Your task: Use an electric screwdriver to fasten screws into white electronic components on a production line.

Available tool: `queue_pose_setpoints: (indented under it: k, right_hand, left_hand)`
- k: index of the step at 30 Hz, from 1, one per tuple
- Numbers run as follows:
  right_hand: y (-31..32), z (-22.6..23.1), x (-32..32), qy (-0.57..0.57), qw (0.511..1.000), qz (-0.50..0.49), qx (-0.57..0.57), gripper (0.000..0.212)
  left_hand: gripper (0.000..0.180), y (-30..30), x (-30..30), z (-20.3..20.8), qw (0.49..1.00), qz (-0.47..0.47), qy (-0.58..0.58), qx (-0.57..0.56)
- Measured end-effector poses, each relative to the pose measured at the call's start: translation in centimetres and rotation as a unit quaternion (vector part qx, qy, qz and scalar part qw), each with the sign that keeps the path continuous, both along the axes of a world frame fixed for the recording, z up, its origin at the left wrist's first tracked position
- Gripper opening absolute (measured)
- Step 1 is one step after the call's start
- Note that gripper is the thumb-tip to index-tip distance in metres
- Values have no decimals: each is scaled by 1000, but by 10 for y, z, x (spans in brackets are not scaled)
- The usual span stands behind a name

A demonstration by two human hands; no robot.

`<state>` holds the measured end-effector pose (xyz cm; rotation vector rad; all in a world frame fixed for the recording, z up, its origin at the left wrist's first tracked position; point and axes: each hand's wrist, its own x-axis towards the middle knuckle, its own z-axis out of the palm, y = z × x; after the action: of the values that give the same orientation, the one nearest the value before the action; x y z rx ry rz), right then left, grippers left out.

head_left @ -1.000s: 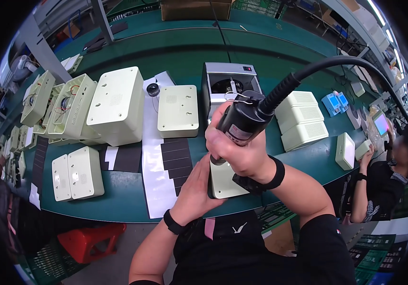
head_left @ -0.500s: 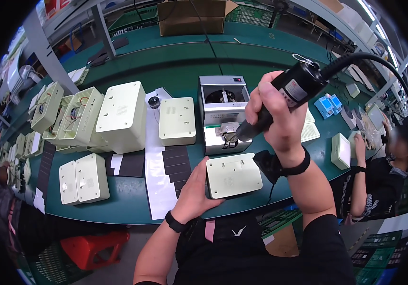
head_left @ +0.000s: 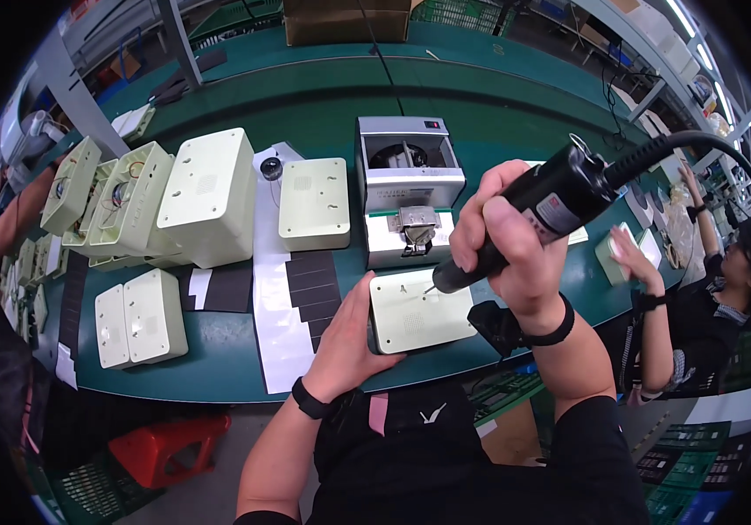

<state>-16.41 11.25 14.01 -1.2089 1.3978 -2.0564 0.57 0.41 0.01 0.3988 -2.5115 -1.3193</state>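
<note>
A black corded electric screwdriver (head_left: 559, 203) is in my right hand (head_left: 515, 241), the fingers wrapped round its body. Its thin bit points down and left over the top of a cream plastic case (head_left: 424, 319); I cannot tell whether the tip touches. This case lies on the green bench with its screw-holed side up. My left hand (head_left: 347, 346) holds its left end, fingers along the side and thumb at the near edge. Just beyond the case stands a grey screw feeder (head_left: 410, 188) with a metal pickup head at its front.
Another cream case (head_left: 316, 201) lies left of the feeder. Stacked cream cases (head_left: 209, 197) and open housings with wires (head_left: 130, 201) stand farther left. A pair of cases (head_left: 143, 319) sits nearer. White paper (head_left: 279, 350) and black foam sheets are between. A co-worker (head_left: 717, 289) sits at right.
My right hand has brought the screwdriver from the feeder's pickup head down to the plastic case. My left hand stays at the case. The co-worker's hands have moved.
</note>
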Motion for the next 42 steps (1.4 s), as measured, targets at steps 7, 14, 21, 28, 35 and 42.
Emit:
queue_pose_setpoints:
  k: [7,14,21,28,35,42]
  right_hand:
    - [6,-14,4,-9,999,17,30,21]
    - [4,-34,2,-5,999,17,44,24]
    - [-3,-51,1,8,998,-5,57,24]
    - [-1,-50,-3,26,997,6,71,24]
    - [-14,5,-14,-11,999,-18,-37,21]
    - [-36,0,-29,51,997,-52,7,18]
  left_hand:
    - [112,3,0,2,1000,2,-11,12]
    - [111,2,-1,-1,1000,4,0,-4]
    - [110,1,-4,-1,1000,5,1,-4]
    - [111,3,-2,-2,1000,6,0,4]
    - [111,4,0,-3,1000,5,-1,-10]
    - [112,5,1,-1,1000,14,-2,-18]
